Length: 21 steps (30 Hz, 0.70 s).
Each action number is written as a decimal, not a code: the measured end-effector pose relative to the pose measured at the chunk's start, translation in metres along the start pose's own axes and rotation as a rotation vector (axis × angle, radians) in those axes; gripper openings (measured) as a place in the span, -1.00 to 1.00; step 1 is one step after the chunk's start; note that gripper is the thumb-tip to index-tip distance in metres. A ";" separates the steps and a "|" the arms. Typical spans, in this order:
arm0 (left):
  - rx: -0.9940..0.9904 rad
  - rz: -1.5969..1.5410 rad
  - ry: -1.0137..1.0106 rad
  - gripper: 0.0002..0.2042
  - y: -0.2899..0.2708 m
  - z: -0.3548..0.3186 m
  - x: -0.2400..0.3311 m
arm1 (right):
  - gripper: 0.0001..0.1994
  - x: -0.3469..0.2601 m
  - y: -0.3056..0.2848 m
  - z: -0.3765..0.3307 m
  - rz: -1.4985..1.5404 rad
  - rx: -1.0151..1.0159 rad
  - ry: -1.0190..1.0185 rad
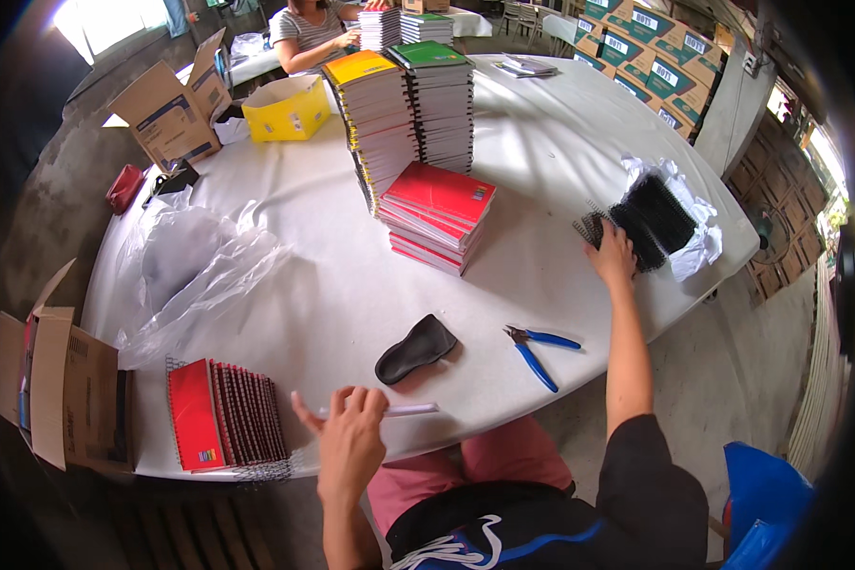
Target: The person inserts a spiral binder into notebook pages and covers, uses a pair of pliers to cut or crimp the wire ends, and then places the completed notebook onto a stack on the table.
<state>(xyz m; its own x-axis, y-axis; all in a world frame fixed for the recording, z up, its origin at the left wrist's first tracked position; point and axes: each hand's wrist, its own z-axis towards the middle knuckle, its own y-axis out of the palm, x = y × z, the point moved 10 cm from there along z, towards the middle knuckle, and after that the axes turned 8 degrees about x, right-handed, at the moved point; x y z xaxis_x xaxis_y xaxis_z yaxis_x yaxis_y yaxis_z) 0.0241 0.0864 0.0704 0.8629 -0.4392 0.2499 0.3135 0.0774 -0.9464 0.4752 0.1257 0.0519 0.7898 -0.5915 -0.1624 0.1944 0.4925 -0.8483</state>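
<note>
Rightward, hand (612, 255) touching black coils (648, 220)

So my left hand (350, 439) is pinching a thin white stick-like piece (399, 410), lying roughly level just over the near bench edge. My right hand (613, 255) rests on a pile of black spiral binding coils (648, 220), heaped on crumpled white wrap at the far right side.

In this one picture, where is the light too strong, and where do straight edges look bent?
Head view: daylight burns out the window at upper left and puts a bright patch on the white table beyond the notebook stacks; the table edge and the boxes curve toward the dark round rim; the left hand looks slightly blurred.
</note>
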 end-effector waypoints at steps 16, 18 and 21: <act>0.754 0.012 -0.152 -0.55 -0.003 -0.023 0.008 | -0.48 -0.106 -0.072 -0.011 0.431 -0.215 -0.546; 0.743 -0.001 -0.143 -0.58 0.003 -0.022 0.006 | -0.54 -0.156 -0.085 -0.084 0.720 -0.430 -0.711; 0.745 -0.022 -0.143 -0.64 0.004 -0.026 -0.002 | -0.72 -0.207 -0.097 -0.171 0.976 -0.882 -0.680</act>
<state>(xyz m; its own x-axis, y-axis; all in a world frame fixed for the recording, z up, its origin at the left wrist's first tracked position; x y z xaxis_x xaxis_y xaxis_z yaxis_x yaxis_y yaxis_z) 0.0131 0.0647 0.0611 0.8805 -0.3309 0.3394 0.4721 0.6765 -0.5652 0.1934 0.0908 0.0811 0.5604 0.2654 -0.7846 -0.7722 -0.1751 -0.6107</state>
